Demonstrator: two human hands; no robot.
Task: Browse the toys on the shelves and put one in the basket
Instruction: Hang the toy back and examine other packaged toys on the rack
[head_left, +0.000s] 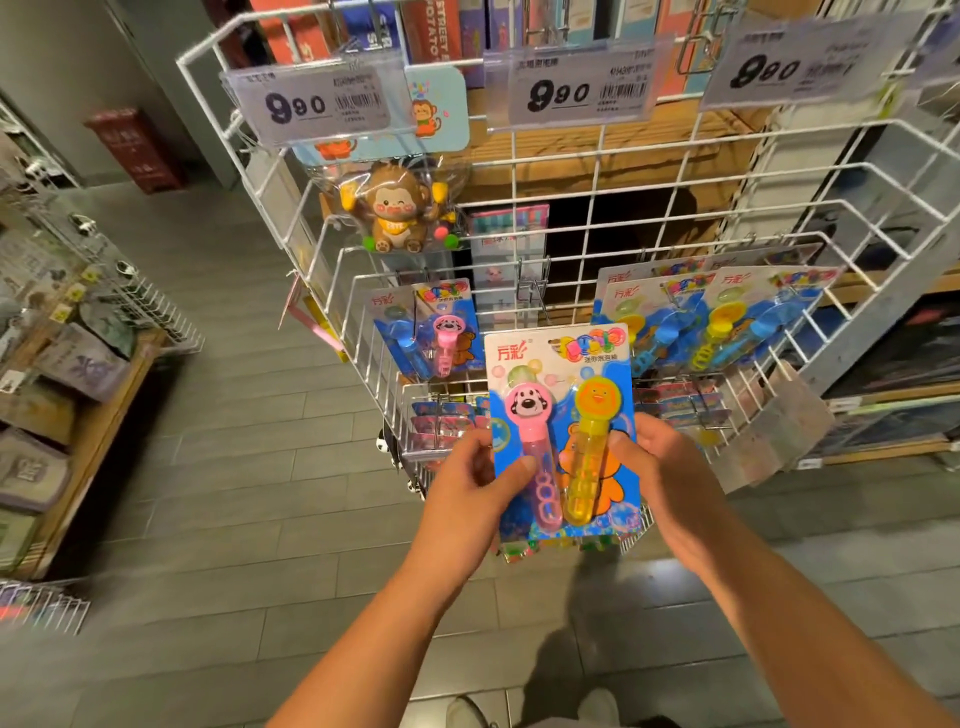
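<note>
Gripping flat glossy bubble-wand card (563, 431)

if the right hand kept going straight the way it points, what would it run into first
The right hand already holds the bubble wand card by its right edge, fingers aimed up and left. Past the card, it would probably meet the white wire rack and the packs hung on it, though depth is unclear.

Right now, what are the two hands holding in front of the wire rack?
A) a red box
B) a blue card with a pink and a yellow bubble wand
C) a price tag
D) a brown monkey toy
B: the left hand and right hand grip the sides of a blue card bearing a pink dog-headed wand and a yellow wand.
</note>
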